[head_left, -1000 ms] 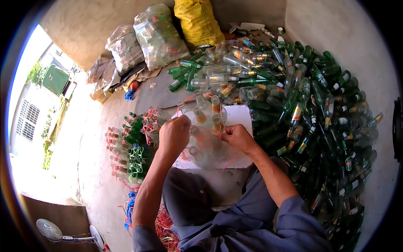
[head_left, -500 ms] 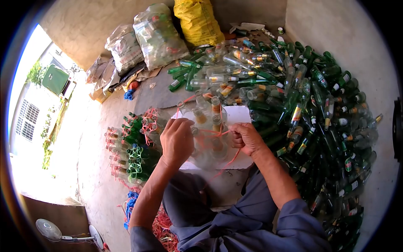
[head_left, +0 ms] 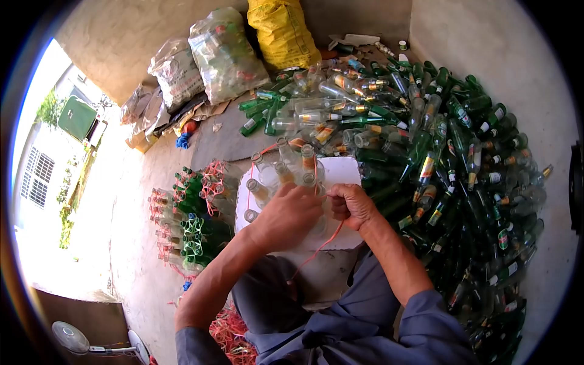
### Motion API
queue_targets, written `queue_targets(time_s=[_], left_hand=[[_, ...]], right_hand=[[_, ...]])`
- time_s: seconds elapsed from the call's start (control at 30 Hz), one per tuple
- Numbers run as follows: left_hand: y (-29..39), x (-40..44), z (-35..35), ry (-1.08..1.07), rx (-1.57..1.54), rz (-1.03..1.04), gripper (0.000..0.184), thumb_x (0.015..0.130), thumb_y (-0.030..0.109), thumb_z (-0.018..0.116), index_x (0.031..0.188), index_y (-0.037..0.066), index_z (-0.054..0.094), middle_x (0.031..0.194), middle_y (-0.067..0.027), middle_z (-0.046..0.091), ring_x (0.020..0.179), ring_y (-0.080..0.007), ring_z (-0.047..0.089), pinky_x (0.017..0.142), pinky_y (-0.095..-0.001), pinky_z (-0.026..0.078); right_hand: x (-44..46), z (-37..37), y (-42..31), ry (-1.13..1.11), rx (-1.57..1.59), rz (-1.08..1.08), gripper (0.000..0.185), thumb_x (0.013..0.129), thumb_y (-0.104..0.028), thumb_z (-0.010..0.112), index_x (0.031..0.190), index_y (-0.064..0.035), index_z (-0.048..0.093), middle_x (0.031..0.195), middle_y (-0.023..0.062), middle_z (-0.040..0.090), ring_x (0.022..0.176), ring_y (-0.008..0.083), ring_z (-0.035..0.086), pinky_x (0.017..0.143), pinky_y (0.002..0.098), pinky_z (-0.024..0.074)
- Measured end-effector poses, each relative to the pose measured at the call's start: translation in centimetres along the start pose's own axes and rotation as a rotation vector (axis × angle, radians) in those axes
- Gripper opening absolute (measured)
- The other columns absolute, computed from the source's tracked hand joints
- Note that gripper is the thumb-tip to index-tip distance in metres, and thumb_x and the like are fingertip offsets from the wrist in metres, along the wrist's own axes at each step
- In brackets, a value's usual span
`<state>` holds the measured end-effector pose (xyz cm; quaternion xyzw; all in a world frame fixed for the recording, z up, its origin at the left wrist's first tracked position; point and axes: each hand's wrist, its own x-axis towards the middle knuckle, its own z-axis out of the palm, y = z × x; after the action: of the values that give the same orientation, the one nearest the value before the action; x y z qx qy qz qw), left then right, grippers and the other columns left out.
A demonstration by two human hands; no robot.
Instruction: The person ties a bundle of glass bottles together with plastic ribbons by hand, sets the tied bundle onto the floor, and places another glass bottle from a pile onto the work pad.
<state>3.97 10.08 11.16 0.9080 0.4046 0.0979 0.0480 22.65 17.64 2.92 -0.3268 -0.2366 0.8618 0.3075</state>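
Clear bottles (head_left: 283,174) stand grouped upright on white board (head_left: 347,170), right in front of person's knees. Red string (head_left: 325,242) loops round some necks, loose tail dangling off near side. Right hand (head_left: 351,205) closed up, thumb and fingers pinching string just beside bottles. Left hand (head_left: 288,214) bent over front bottles, fingertips hidden, so can't tell its grip. Big bottle pile (head_left: 447,164) off to right.

Grouped bottles (head_left: 283,173) stand on a board (head_left: 344,173) before the person's legs (head_left: 267,298). Left of it, bundled bottles (head_left: 193,228) stand on the floor (head_left: 135,249); right and behind, a bottle pile (head_left: 429,161) spreads. Sacks (head_left: 224,59) stand behind, at left.
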Motion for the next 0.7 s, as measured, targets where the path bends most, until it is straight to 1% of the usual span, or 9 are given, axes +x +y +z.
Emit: queue_targets(time_s=[0.03, 0.1, 0.17, 0.3, 0.37, 0.47, 0.57, 0.7], left_hand=[[0.0, -0.1, 0.0, -0.024, 0.008, -0.018, 0.021, 0.07, 0.009, 0.068, 0.089, 0.013, 0.062, 0.101, -0.0023, 0.06, 0.107, -0.026, 0.055, 0.099, -0.0464, 0.039], [-0.1, -0.3, -0.1, -0.072, 0.024, -0.051, 0.023, 0.07, 0.009, 0.07, 0.091, 0.014, 0.062, 0.104, -0.0008, 0.06, 0.111, -0.0251, 0.054, 0.104, -0.0499, 0.035], [0.1, -0.5, -0.1, -0.064, 0.047, -0.065, 0.027, 0.07, 0.01, 0.073, 0.094, 0.016, 0.062, 0.107, 0.0006, 0.06, 0.113, -0.0244, 0.053, 0.107, -0.0534, 0.031], [0.0, -0.9, 0.0, -0.034, 0.086, -0.058, 0.035, 0.068, 0.012, 0.077, 0.099, 0.02, 0.062, 0.111, 0.0021, 0.059, 0.114, -0.0236, 0.053, 0.11, -0.0579, 0.026], [-0.1, -1.0, 0.5, 0.045, 0.078, -0.045, 0.032, 0.069, 0.011, 0.075, 0.097, 0.02, 0.063, 0.109, 0.0025, 0.059, 0.113, -0.0231, 0.053, 0.11, -0.0578, 0.026], [0.1, -1.2, 1.0, 0.133, 0.111, -0.061, 0.028, 0.07, 0.01, 0.072, 0.095, 0.02, 0.063, 0.105, 0.0028, 0.06, 0.108, -0.023, 0.053, 0.108, -0.0555, 0.028], [0.2, -1.1, 1.3, 0.197, 0.084, -0.067, 0.025, 0.07, 0.008, 0.068, 0.092, 0.019, 0.064, 0.101, 0.0028, 0.061, 0.102, -0.0233, 0.054, 0.103, -0.051, 0.032], [0.3, -1.0, 1.3, 0.231, 0.02, -0.069, 0.025, 0.068, 0.008, 0.067, 0.091, 0.017, 0.064, 0.098, 0.0023, 0.061, 0.097, -0.0238, 0.054, 0.097, -0.0454, 0.037]], right_hand=[[0.0, 0.0, 0.0, 0.014, 0.009, -0.001, 0.032, 0.085, -0.014, 0.065, 0.065, -0.0191, 0.041, 0.057, -0.0099, 0.029, 0.043, 0.0042, 0.023, 0.041, 0.0238, 0.0173], [0.1, -0.3, -0.1, 0.022, 0.03, 0.001, 0.024, 0.083, -0.011, 0.066, 0.068, -0.0161, 0.047, 0.06, -0.0082, 0.036, 0.046, 0.0049, 0.031, 0.043, 0.0233, 0.0237], [0.2, -1.1, -0.3, 0.006, 0.057, 0.006, 0.009, 0.08, -0.008, 0.068, 0.075, -0.0102, 0.06, 0.065, -0.005, 0.049, 0.052, 0.0066, 0.047, 0.047, 0.0225, 0.0363], [0.5, -2.2, -0.3, -0.027, 0.046, -0.028, 0.013, 0.08, -0.007, 0.067, 0.072, -0.0118, 0.057, 0.061, -0.0063, 0.045, 0.046, 0.0055, 0.041, 0.041, 0.0223, 0.0301], [0.6, -2.4, -0.3, -0.002, 0.037, -0.035, 0.015, 0.081, -0.007, 0.066, 0.071, -0.0123, 0.056, 0.061, -0.0065, 0.044, 0.044, 0.0048, 0.038, 0.039, 0.022, 0.027], [0.0, -1.4, -1.2, 0.019, -0.027, -0.09, 0.034, 0.086, -0.007, 0.063, 0.064, -0.0171, 0.039, 0.058, -0.0088, 0.029, 0.043, 0.0039, 0.022, 0.04, 0.0237, 0.0168], [0.3, -2.2, -1.3, -0.033, -0.027, -0.082, 0.034, 0.087, -0.007, 0.064, 0.064, -0.0169, 0.04, 0.058, -0.0087, 0.029, 0.043, 0.0035, 0.023, 0.04, 0.0237, 0.0164], [-0.1, -2.1, -1.7, -0.005, -0.062, -0.104, 0.033, 0.087, -0.006, 0.064, 0.065, -0.0165, 0.041, 0.057, -0.0086, 0.03, 0.042, 0.0031, 0.024, 0.04, 0.0234, 0.0163]])
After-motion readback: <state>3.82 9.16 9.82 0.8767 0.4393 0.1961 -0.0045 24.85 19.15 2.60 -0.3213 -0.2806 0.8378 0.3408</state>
